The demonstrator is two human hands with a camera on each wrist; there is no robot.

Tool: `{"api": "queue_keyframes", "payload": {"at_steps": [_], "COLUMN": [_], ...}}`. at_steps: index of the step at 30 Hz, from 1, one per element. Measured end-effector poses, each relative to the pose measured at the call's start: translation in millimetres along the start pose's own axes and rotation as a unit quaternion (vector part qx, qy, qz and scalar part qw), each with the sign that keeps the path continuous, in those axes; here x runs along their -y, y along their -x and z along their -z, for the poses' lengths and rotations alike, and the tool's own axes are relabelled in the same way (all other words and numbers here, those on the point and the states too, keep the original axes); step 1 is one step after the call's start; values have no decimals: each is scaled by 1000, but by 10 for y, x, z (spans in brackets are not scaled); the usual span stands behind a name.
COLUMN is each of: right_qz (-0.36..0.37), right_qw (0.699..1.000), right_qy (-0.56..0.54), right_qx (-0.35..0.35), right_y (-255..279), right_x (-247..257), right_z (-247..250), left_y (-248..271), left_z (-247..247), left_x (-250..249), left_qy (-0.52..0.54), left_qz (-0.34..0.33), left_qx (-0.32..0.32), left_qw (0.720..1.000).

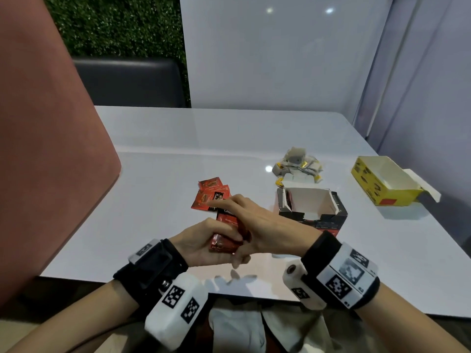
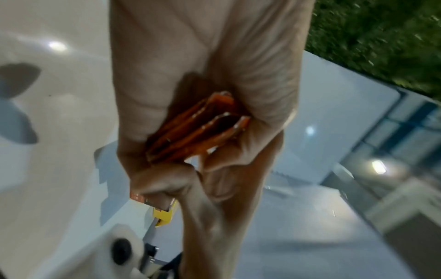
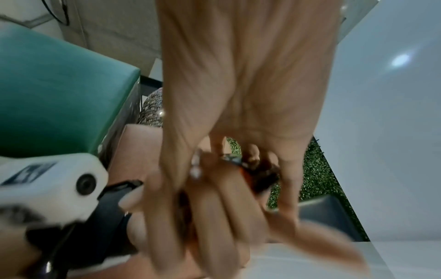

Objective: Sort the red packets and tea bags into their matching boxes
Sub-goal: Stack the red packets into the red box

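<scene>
A stack of red packets (image 1: 226, 235) is gripped edgewise in the left hand (image 1: 204, 240) and steadied by the right hand (image 1: 262, 225), short of the dark box (image 1: 312, 212); light, slick and bendable, it seems best pinched across its flat faces

Bare table (image 1: 158, 174) left of loose red packets (image 1: 211, 196); open black box (image 1: 312, 212) right.
</scene>
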State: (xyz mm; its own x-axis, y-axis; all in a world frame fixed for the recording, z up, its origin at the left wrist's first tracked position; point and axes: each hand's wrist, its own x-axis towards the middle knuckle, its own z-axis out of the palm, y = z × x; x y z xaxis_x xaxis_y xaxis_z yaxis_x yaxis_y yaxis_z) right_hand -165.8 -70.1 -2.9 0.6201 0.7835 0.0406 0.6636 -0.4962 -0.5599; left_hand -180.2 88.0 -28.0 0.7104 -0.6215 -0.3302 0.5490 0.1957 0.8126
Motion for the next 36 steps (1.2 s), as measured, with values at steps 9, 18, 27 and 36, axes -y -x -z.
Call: {"api": "queue_keyframes", "payload": {"at_steps": [9, 18, 27, 36], "right_qz": [-16, -77, -98, -127], "right_qw": [993, 945, 932, 983], "right_qy": [-44, 274, 339, 129], "right_qx": [-106, -160, 80, -44], "right_y": [271, 659, 485, 500], "right_x": [-71, -750, -979, -1045], "right_z": [593, 933, 657, 741], "left_y": [-342, -859, -1133, -1125], "left_z": [-249, -382, -386, -335], "left_x": [-403, -528, -250, -267], "left_qy": [-339, -543, -590, -588], "left_qz": [-23, -41, -44, -33], "left_qx": [23, -97, -98, -107], "left_qw": [940, 833, 800, 801]}}
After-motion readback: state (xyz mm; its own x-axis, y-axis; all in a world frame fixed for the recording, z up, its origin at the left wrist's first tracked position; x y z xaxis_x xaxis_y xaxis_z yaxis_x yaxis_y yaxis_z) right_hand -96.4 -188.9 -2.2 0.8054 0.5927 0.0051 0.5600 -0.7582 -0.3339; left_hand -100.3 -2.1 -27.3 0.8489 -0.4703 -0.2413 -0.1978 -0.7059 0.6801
